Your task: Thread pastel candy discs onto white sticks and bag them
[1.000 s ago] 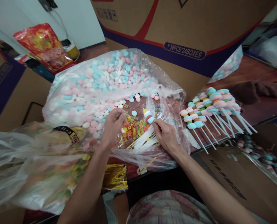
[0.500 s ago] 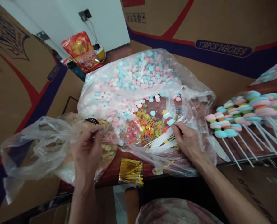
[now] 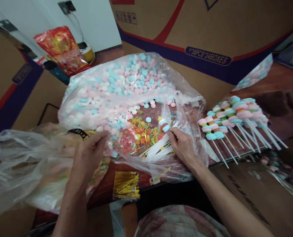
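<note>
My right hand (image 3: 182, 143) pinches a candy skewer (image 3: 164, 125) with a yellow piece at its tip and blue, white and reddish pieces below. Under and beside that hand lie several white sticks (image 3: 158, 149). My left hand (image 3: 88, 158) is closed, thumb and fingertips together, at the edge of the loose pink and white marshmallows (image 3: 119, 120). Whatever its fingertips hold, if anything, I cannot make out. Between the hands are small ring-shaped gummies (image 3: 148, 130) in red, orange, yellow and green. A large clear bag (image 3: 136, 74) of pastel marshmallows spreads behind them.
Finished-looking candy skewers (image 3: 235, 115) lie piled at the right. A packet of gold twist ties (image 3: 126, 185) sits at the table's front edge. Another plastic bag (image 3: 20, 171) lies at the left. A red snack bag (image 3: 62, 49) and large cardboard boxes (image 3: 166, 29) stand behind.
The view has turned to the right, so the scene sits further left. My left hand has moved closer to the marshmallow pile. The right hand keeps its pinch on the candy skewer.
</note>
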### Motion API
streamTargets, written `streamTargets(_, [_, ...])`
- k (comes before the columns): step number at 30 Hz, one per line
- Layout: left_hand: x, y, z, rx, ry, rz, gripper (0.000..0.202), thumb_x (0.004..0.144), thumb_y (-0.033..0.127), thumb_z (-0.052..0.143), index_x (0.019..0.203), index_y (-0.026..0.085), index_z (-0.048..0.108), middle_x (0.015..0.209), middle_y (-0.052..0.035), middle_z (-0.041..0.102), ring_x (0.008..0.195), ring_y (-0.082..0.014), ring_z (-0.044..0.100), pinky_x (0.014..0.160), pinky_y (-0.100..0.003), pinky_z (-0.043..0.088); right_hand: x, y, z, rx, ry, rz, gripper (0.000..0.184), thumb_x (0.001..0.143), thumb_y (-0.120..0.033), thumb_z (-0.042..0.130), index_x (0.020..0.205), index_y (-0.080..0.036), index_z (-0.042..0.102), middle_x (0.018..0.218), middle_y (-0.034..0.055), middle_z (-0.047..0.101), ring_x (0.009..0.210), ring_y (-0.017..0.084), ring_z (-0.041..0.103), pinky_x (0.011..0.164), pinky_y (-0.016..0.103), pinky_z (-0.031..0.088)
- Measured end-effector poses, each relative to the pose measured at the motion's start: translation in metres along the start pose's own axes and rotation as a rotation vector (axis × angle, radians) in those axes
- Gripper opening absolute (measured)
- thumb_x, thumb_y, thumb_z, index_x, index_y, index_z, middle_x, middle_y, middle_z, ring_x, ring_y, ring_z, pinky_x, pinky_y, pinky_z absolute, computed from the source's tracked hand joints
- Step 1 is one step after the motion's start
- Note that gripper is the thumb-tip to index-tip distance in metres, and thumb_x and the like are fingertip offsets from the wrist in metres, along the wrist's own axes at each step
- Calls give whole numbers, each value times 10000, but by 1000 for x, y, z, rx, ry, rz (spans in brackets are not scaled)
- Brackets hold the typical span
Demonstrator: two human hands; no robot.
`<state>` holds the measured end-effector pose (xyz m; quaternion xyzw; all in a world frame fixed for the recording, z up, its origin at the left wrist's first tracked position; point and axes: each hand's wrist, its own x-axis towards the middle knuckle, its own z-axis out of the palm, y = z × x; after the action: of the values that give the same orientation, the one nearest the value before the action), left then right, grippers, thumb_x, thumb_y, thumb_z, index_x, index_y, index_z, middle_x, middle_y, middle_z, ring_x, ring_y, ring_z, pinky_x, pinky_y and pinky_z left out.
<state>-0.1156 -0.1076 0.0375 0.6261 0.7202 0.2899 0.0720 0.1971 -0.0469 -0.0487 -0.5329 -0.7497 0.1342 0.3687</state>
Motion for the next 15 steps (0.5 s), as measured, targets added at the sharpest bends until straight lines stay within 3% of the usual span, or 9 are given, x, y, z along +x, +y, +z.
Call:
streamTargets(3, [-2,23,6,-46,212,30,262,900,395,596,1043,231,741,1014,-28,765,926,-198,709,821,-308,547,1,0,0,9,-3,9,226,986,-268,442,885,-202,633,724,45,691,587,169,589,598,268,374])
streamTargets(5, [-1,46,18,-117,288,109,220,915,345,580,1006,217,734,1000,-34,754,914,-182,699,838,-307,542,1,-1,0,9,-2,9,229,984,-269,441,870,-202,628,723,44,686,576,164,574,593,265,370])
streamTargets(6, [1,56,27,-145,265,156,193,915,312,579,986,217,732,976,-31,750,904,-174,692,835,-298,537,1,-1,0,8,-2,9,233,985,-271,439,863,-203,626,716,42,681,567,161,565,589,264,366])
streamTargets(9, [14,77,59,-249,44,269,190,922,238,544,983,214,723,956,-30,740,870,-157,678,774,-265,525,0,-2,-1,9,-8,25,250,992,-282,430,855,-205,624,682,30,656,541,154,542,576,261,355])
streamTargets(11, [29,80,81,-208,-58,259,234,915,187,509,1015,210,720,969,-41,732,881,-170,666,792,-282,513,0,-3,-2,20,-13,33,262,997,-291,425,852,-204,625,656,23,637,537,154,541,570,261,350])
streamTargets(15, [60,78,112,3,-113,176,244,881,136,484,941,190,714,865,-71,678,843,-214,620,775,-319,480,1,-4,-2,51,-6,22,267,995,-287,432,833,-201,626,669,24,643,554,153,554,573,262,354])
